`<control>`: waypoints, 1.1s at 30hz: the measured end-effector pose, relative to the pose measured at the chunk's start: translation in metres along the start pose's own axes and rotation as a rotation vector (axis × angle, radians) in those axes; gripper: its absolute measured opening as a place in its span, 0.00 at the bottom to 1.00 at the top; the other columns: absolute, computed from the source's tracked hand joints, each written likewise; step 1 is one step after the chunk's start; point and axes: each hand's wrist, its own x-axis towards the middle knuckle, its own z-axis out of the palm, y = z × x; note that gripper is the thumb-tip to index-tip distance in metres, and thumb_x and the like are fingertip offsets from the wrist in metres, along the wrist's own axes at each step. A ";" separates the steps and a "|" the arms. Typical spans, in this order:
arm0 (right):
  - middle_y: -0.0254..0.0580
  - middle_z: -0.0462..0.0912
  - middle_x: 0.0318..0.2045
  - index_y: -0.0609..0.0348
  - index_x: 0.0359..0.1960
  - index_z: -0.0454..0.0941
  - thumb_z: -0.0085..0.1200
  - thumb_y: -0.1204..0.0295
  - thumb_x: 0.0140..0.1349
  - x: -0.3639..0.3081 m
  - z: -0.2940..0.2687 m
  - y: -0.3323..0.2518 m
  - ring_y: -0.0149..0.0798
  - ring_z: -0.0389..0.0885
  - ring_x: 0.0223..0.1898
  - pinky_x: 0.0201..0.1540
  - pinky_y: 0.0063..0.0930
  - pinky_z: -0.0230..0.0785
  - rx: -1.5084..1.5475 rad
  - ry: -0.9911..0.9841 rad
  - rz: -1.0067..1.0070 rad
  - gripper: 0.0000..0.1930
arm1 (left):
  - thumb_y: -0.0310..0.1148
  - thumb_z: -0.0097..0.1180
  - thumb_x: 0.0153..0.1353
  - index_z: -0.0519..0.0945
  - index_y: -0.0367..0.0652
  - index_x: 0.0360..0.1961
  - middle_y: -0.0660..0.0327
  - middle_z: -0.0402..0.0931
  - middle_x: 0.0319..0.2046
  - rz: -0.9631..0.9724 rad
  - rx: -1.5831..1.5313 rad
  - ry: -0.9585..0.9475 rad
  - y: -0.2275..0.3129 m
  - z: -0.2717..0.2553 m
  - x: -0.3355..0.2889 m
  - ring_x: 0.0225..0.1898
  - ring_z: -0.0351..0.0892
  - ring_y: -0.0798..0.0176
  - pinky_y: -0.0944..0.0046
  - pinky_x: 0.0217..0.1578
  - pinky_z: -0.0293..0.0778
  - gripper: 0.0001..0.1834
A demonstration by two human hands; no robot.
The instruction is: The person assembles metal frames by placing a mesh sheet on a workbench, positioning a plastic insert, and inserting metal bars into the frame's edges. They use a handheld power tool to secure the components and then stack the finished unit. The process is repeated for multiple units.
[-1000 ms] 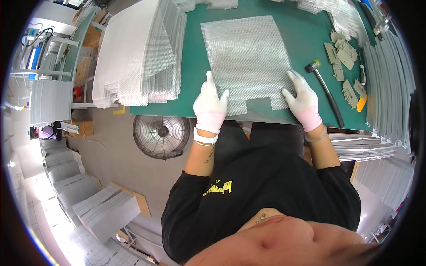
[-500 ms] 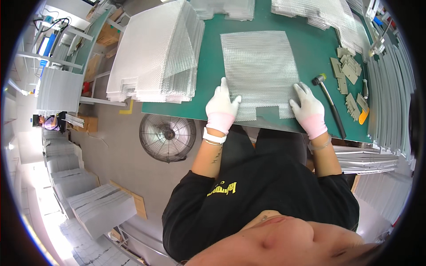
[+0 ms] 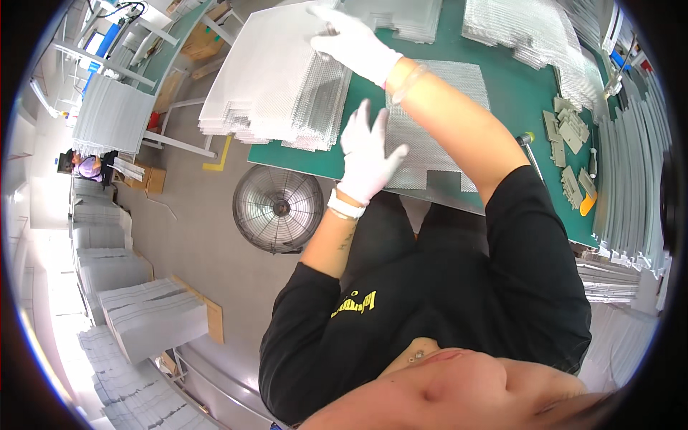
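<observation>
My left hand (image 3: 369,152), in a white glove, is beside the left edge of a silvery perforated mesh sheet (image 3: 414,154). Its fingers are spread and hold nothing. The sheet lies flat at the table's front edge, a notch in its near side, and my right forearm hides part of it. Reaching across to the far left, my gloved right hand (image 3: 356,49) is over a tall stack of similar mesh sheets (image 3: 265,72). Its thumb and fingers are apart, with nothing seen between them; whether the fingertips touch the stack, I cannot tell.
The green table (image 3: 512,93) also bears more mesh stacks (image 3: 527,32) at the back, small beige plates (image 3: 571,130), an orange-handled scraper (image 3: 588,204) and a hammer (image 3: 527,138) partly behind my arm. A floor fan (image 3: 279,208) stands left of me. A person (image 3: 87,165) is far left.
My right hand has left the sheet's right edge and swung across to the left stack. My left hand has lifted off the sheet's left edge. The view has shifted slightly.
</observation>
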 end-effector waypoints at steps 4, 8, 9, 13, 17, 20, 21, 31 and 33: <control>0.35 0.80 0.47 0.61 0.68 0.65 0.52 0.79 0.65 -0.012 -0.006 -0.032 0.30 0.78 0.44 0.49 0.25 0.73 0.110 -0.027 -0.367 0.27 | 0.35 0.56 0.67 0.69 0.32 0.63 0.46 0.69 0.62 -0.173 -0.724 0.035 -0.011 -0.042 -0.038 0.62 0.70 0.47 0.52 0.64 0.65 0.27; 0.31 0.81 0.43 0.61 0.67 0.66 0.54 0.79 0.65 -0.057 -0.036 -0.043 0.25 0.77 0.39 0.46 0.20 0.72 0.258 0.129 -0.251 0.27 | 0.44 0.43 0.75 0.72 0.28 0.57 0.45 0.76 0.53 -0.372 -1.221 0.108 -0.013 -0.069 -0.058 0.53 0.78 0.53 0.55 0.57 0.72 0.25; 0.32 0.81 0.42 0.61 0.67 0.67 0.54 0.79 0.66 -0.066 -0.045 -0.041 0.25 0.77 0.39 0.45 0.20 0.72 0.234 0.133 -0.220 0.26 | 0.45 0.43 0.75 0.72 0.28 0.56 0.44 0.76 0.53 -0.365 -1.109 0.125 -0.012 -0.078 -0.056 0.52 0.78 0.52 0.54 0.56 0.72 0.26; 0.32 0.81 0.39 0.62 0.64 0.69 0.55 0.78 0.66 -0.072 -0.043 -0.028 0.25 0.77 0.35 0.41 0.20 0.71 0.122 0.132 -0.159 0.24 | 0.48 0.39 0.76 0.67 0.25 0.61 0.41 0.75 0.55 -0.572 -1.501 -0.030 -0.019 -0.082 -0.045 0.55 0.78 0.51 0.55 0.57 0.73 0.32; 0.34 0.81 0.36 0.63 0.61 0.71 0.55 0.76 0.67 -0.083 -0.052 -0.037 0.27 0.77 0.35 0.39 0.21 0.71 0.334 0.222 -0.232 0.21 | 0.55 0.37 0.74 0.63 0.23 0.64 0.38 0.73 0.56 -0.598 -1.555 -0.201 -0.005 -0.068 -0.033 0.56 0.76 0.47 0.51 0.58 0.72 0.39; 0.38 0.81 0.42 0.64 0.59 0.72 0.57 0.73 0.66 -0.138 -0.069 -0.060 0.30 0.79 0.43 0.44 0.24 0.73 0.220 0.378 -0.287 0.20 | 0.68 0.40 0.67 0.60 0.25 0.67 0.36 0.71 0.58 -0.484 -1.639 -0.213 -0.007 -0.064 -0.040 0.58 0.74 0.43 0.46 0.60 0.69 0.50; 0.42 0.81 0.51 0.64 0.62 0.71 0.57 0.74 0.65 -0.163 -0.083 -0.054 0.32 0.80 0.51 0.52 0.26 0.74 0.034 0.423 -0.303 0.23 | 0.68 0.39 0.68 0.58 0.25 0.68 0.36 0.69 0.59 -0.509 -1.760 -0.149 -0.001 -0.073 -0.039 0.60 0.73 0.42 0.46 0.61 0.68 0.50; 0.32 0.77 0.37 0.57 0.61 0.75 0.55 0.76 0.63 -0.333 -0.082 -0.019 0.22 0.66 0.26 0.32 0.19 0.64 -0.430 0.667 0.362 0.22 | 0.29 0.67 0.55 0.63 0.34 0.67 0.60 0.77 0.40 -0.471 -0.494 -0.109 0.059 -0.063 -0.026 0.27 0.71 0.75 0.72 0.31 0.74 0.39; 0.36 0.79 0.40 0.55 0.62 0.74 0.57 0.73 0.61 -0.318 -0.081 -0.016 0.25 0.65 0.25 0.32 0.21 0.65 -0.691 0.621 0.350 0.25 | 0.30 0.68 0.54 0.64 0.34 0.66 0.61 0.76 0.39 -0.477 -0.452 -0.085 0.055 -0.050 -0.025 0.27 0.71 0.75 0.71 0.32 0.74 0.39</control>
